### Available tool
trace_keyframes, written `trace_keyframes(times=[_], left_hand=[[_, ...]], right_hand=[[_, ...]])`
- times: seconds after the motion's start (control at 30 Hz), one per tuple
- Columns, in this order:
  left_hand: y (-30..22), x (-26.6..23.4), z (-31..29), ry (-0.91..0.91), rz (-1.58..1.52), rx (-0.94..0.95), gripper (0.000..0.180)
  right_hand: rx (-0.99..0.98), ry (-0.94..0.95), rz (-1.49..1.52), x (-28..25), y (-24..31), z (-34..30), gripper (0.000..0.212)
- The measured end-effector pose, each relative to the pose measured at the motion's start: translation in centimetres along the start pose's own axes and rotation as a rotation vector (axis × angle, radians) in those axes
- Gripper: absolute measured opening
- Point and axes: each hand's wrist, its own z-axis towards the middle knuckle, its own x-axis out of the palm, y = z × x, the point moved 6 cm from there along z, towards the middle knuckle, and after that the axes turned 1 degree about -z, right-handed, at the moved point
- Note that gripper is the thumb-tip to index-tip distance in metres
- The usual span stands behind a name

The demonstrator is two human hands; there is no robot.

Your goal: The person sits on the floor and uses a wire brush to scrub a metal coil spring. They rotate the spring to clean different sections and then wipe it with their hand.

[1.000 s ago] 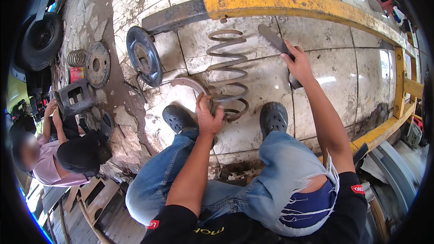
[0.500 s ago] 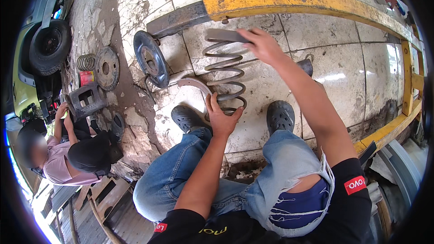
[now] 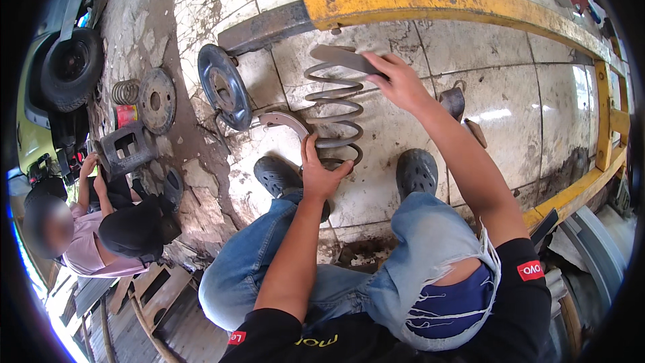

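A large grey coil spring (image 3: 338, 119) lies on the tiled floor in front of my feet. Its near end is gripped by my left hand (image 3: 320, 173), thumb on one side and fingers on the other. My right hand (image 3: 402, 83) is closed on a flat grey, blade-shaped tool (image 3: 342, 57) with a rounded tip and a darker part by the fingers. This tool lies across the spring's far end; whether it touches the coils I cannot tell. A curved brake shoe (image 3: 285, 119) rests beside my left fingertips.
A yellow metal frame (image 3: 437, 1) with a black end (image 3: 265, 29) runs beyond the spring. Left of it stands a dark round backing plate (image 3: 225, 87). A rusty disc (image 3: 157, 101), a smaller spring (image 3: 125, 92) and a seated person (image 3: 101, 235) are at the left.
My right hand has moved slightly right and toward me, with the grey tool now tilted differently. The spring has shifted a little under my left hand, which still grips it.
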Motion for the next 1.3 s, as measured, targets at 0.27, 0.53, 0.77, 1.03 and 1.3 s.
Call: trace_keyframes(times=[0.27, 0.53, 0.77, 1.03, 1.3], left_hand=[[1.6, 0.9, -0.2, 0.135, -0.385, -0.274, 0.105], [3.6, 2.0, 0.0, 0.080, -0.493, -0.187, 0.104], [4.0, 2.1, -0.2, 0.041, -0.484, -0.173, 0.104], [3.7, 2.0, 0.0, 0.041, -0.463, -0.131, 0.104], [4.1, 2.1, 0.0, 0.074, -0.462, -0.152, 0.103]], right_hand=[[0.071, -0.017, 0.108, -0.4, 0.6, -2.8, 0.056], [-0.151, 0.189, -0.347, 2.8, -1.1, -2.4, 0.049], [-0.084, 0.074, -0.348, -2.1, -2.5, -5.1, 0.041], [-0.351, 0.293, -0.493, 5.3, 3.9, -1.5, 0.052], [-0.073, 0.194, -0.648, -4.0, -4.3, -5.2, 0.046]])
